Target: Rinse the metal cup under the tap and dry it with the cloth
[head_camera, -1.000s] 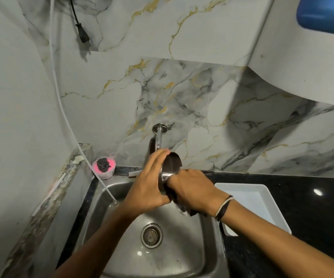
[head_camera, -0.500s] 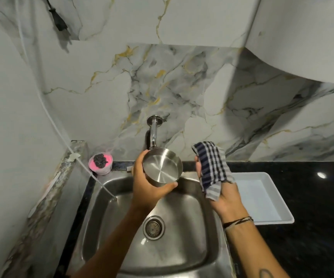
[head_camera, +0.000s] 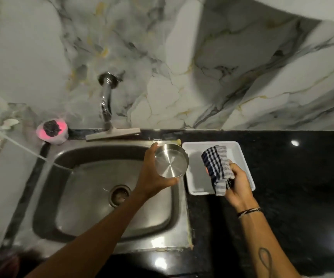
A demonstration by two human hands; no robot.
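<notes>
My left hand (head_camera: pixel 152 175) grips the metal cup (head_camera: pixel 171 161) by its side, mouth facing up toward me, over the right rim of the steel sink (head_camera: pixel 77 157). The cup's inside looks shiny and empty. My right hand (head_camera: pixel 237 183) holds the bunched blue-and-white checked cloth (head_camera: pixel 218 167) above the white tray (head_camera: pixel 240 157), a short gap to the right of the cup. Cloth and cup are apart. The chrome tap (head_camera: pixel 106 101) juts from the marble wall at the sink's back; no water stream is visible.
A pink-and-white tub with a dark scrubber (head_camera: pixel 52 130) stands at the sink's back left corner. A grey squeegee (head_camera: pixel 113 134) lies behind the sink under the tap. Black countertop (head_camera: pixel 302 187) extends right. A white cord (head_camera: pixel 21 146) crosses the left side.
The hands separated: the cloth came off the cup. Both hands moved right and down, the cup to the sink's right rim, the cloth over the tray. The camera tilted downward.
</notes>
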